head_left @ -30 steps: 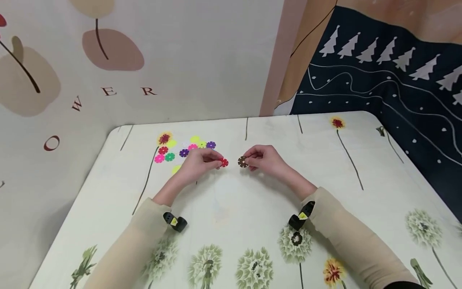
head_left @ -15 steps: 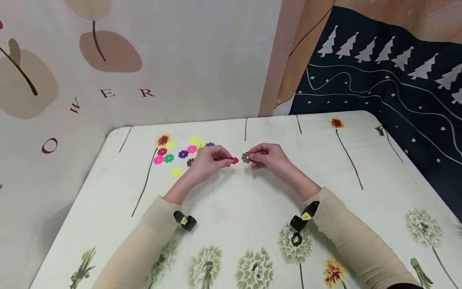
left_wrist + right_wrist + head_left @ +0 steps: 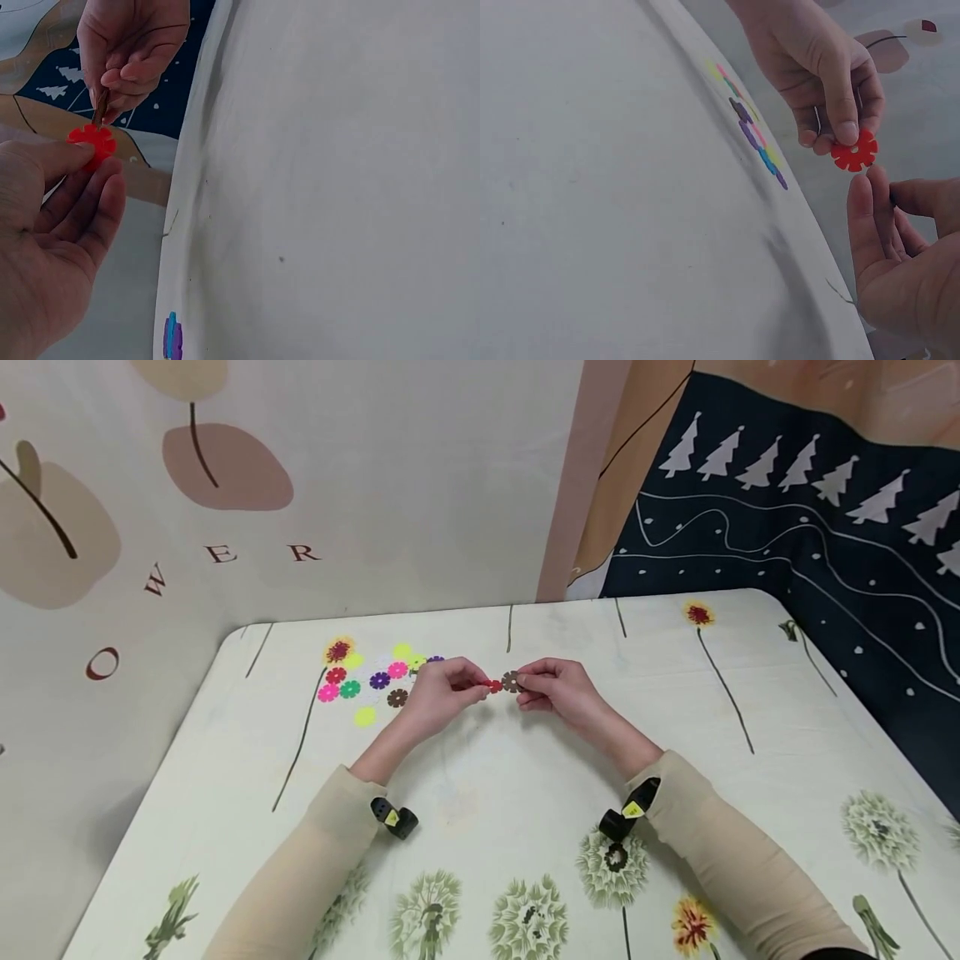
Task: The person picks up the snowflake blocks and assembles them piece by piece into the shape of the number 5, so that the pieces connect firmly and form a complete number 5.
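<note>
Red disc (image 3: 103,141) and brown disc (image 3: 511,682) meet rim to rim between two sets of fingertips.
The left hand (image 3: 441,697) clamps thumb and fingers on the red one; the right hand (image 3: 566,690) pinches the brown. Loose coloured discs (image 3: 379,680) lie beside the left fingers.

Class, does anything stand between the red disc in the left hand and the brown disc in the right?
Nothing visible does. The red disc, pinched by the left hand, is beside the brown disc in the right hand, their rims meeting or nearly so. The loose discs lie off to the left.
</note>
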Demonstrator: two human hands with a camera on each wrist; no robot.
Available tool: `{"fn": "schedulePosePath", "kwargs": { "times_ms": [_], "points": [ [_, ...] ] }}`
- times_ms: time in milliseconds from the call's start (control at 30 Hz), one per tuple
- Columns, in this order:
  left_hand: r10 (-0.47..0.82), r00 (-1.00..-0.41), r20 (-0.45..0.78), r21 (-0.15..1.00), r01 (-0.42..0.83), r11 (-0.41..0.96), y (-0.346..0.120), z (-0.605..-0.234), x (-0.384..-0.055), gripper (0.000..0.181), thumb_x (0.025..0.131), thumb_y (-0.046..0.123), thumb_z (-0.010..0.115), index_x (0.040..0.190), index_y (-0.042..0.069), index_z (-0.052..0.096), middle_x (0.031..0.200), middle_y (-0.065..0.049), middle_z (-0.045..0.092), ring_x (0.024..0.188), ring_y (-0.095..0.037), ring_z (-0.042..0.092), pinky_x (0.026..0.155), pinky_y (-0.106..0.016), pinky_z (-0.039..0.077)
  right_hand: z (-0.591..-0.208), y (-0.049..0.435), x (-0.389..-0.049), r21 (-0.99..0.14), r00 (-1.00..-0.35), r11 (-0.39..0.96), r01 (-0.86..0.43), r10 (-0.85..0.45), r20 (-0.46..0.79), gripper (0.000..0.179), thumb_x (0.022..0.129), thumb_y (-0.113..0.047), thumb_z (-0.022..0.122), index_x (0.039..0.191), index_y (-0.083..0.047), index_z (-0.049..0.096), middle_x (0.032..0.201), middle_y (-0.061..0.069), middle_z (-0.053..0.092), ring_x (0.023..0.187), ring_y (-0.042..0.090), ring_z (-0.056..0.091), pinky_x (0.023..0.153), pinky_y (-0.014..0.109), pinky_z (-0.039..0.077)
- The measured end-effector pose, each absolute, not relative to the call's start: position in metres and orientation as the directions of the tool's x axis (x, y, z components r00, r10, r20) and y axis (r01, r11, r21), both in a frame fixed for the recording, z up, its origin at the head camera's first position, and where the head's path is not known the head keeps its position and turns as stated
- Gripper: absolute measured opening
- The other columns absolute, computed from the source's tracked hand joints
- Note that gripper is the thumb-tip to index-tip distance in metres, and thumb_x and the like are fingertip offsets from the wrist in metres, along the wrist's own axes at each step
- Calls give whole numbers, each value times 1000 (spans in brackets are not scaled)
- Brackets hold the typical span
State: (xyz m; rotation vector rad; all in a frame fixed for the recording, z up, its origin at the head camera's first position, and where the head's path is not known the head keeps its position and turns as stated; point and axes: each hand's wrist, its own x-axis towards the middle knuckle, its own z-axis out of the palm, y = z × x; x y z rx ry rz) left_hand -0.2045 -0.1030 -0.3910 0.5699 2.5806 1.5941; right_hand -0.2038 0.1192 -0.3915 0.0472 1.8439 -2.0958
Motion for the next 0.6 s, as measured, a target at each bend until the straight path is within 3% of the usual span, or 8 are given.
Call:
{"fn": "schedulePosePath", "kwargs": {
  "times_ms": [267, 600],
  "points": [
    [310, -929, 200, 876, 311, 368, -102, -392, -206, 8, 91, -2, 75, 99, 0, 73, 90, -10, 75, 79, -23, 71, 72, -27, 60, -391, 117, -205, -956, -942, -105, 273, -232, -243, 20, 100, -1, 62, 117, 10, 59, 91, 14, 70, 66, 12, 68, 69, 27, 62],
    [312, -931, 189, 893, 295, 339, -102, -396, -205, 7, 90, -5, 75, 95, -2, 71, 88, -12, 76, 80, -28, 74, 72, -27, 61, -393, 111, -203, -955, -939, -105, 278, -240, -247, 16, 100, 1, 62, 114, 8, 58, 109, 37, 65, 67, 13, 70, 70, 28, 63]
  ]
}}
